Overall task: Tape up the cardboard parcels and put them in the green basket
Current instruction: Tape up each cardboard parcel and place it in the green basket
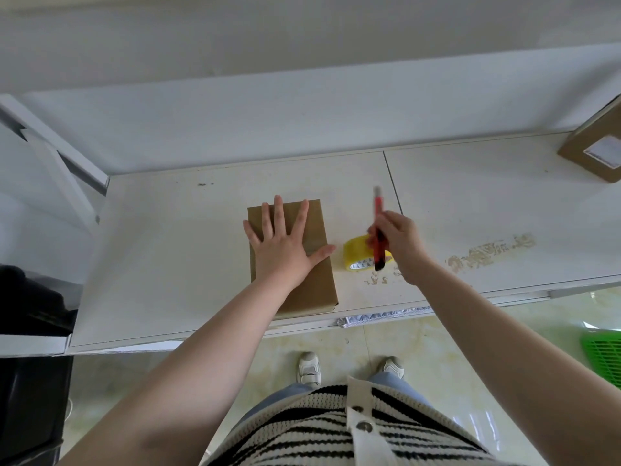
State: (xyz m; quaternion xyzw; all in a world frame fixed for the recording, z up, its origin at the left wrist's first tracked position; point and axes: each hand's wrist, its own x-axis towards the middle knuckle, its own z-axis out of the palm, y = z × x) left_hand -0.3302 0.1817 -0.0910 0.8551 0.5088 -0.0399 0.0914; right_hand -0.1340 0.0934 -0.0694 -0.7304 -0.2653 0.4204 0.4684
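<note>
**Parcel pinned flat, cutter raised beside the tape roll**

We see the left hand [280,242] spread flat, fingers straight, pressing the top of the parcel [302,264]. The parcel lies on the table [168,264] with its long axis running from 6 to 12 o'clock, its near end just at the table's front edge. At 3 o'clock from the parcel, just beside it, stands the tape roll [361,255]. The right hand [400,240] hovers over the roll, fingers curled round a red cutter [379,230] whose tip points toward 12 o'clock. We judge the right hand the nearer to the roll, and the cutter must be parted from it or used first. A second parcel [594,153] sits well apart at 2 o'clock. The basket [601,354] shows on the floor at 4 o'clock, partly cut off. Open table lies at 9 o'clock of the parcel.
</note>
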